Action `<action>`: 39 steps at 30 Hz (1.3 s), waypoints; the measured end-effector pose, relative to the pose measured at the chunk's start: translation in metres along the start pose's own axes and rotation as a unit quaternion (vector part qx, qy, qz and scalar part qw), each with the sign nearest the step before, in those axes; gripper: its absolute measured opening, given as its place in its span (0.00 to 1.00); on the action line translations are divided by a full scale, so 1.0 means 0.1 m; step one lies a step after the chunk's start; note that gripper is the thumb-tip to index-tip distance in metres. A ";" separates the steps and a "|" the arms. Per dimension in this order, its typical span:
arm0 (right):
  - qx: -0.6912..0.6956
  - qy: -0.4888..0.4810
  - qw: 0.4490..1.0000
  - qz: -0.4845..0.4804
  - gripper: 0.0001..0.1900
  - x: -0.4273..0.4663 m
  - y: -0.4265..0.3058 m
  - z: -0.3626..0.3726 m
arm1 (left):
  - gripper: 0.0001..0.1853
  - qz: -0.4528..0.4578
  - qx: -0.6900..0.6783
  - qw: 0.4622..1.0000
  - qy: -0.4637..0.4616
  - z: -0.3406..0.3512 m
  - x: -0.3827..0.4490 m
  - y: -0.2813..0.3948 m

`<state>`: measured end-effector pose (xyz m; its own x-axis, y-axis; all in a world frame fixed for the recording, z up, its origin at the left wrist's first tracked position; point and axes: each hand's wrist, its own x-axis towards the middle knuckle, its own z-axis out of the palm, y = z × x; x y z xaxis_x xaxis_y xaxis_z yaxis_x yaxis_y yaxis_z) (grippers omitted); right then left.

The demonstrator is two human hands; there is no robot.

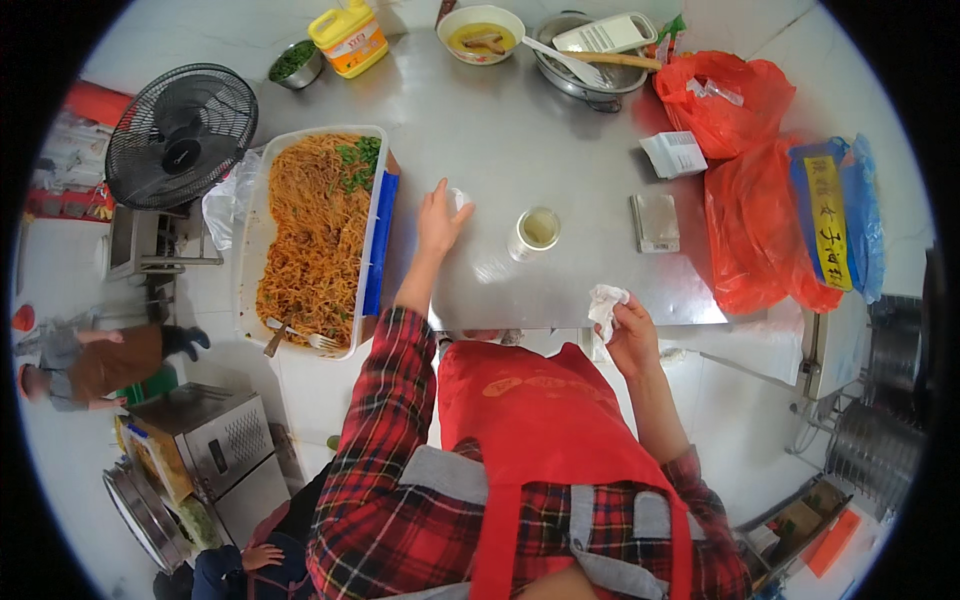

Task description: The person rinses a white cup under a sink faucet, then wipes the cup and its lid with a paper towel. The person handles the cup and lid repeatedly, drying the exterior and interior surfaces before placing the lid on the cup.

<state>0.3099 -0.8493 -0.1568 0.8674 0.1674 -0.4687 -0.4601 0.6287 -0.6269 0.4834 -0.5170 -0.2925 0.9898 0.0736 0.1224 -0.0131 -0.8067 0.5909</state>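
My left hand (441, 223) is over the steel table, its thumb and fingers around a small white object (459, 199), perhaps a lid. The hand hides part of it, so whether it is gripped or only touched is unclear. Between my two hands stands an uncovered jar (534, 234) with a pale inside. In my right hand (632, 335), just off the table's front edge, is a crumpled white tissue or cloth (604, 306). Left of my left arm sits a large plastic tub (255, 225) of reddish noodles (315, 240) with greens, a fork lying at its near end.
Red plastic bags (757, 225) line the right side, beside a small scale (657, 223) and a white packet (675, 154). At the back are a yellow jug (349, 41), a soup bowl (480, 34) and a metal pot (555, 75). A fan (180, 135) stands left; other people are at left.
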 end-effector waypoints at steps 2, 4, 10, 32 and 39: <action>-0.047 -0.023 0.997 -0.052 0.14 0.08 -0.07 0.29 | 0.34 -0.110 -0.403 0.906 -0.064 -0.35 -0.13 0.35; -0.082 -0.027 0.991 -0.106 0.16 0.16 -0.15 0.72 | 0.34 -0.146 -0.633 0.751 -0.121 -0.87 -0.38 0.94; -0.393 -0.122 0.828 -0.381 0.16 0.38 -0.28 1.97 | 0.35 -0.128 -0.727 0.672 -0.064 -1.77 -0.86 1.90; -0.426 -0.293 0.545 -0.660 0.20 -0.24 -0.29 2.55 | 0.29 -0.099 -0.767 0.634 -0.005 -2.39 -1.25 2.25; -0.374 -0.377 0.484 -0.695 0.16 -0.17 -0.38 2.45 | 0.33 -0.072 -0.765 0.639 -0.033 -2.40 -1.31 2.20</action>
<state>0.3589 -0.6900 0.0276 0.1304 0.3844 0.9139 0.9730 0.1273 -0.1924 0.3171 -0.5627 0.0131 0.9995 0.0173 -0.0245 0.0043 0.7276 0.6860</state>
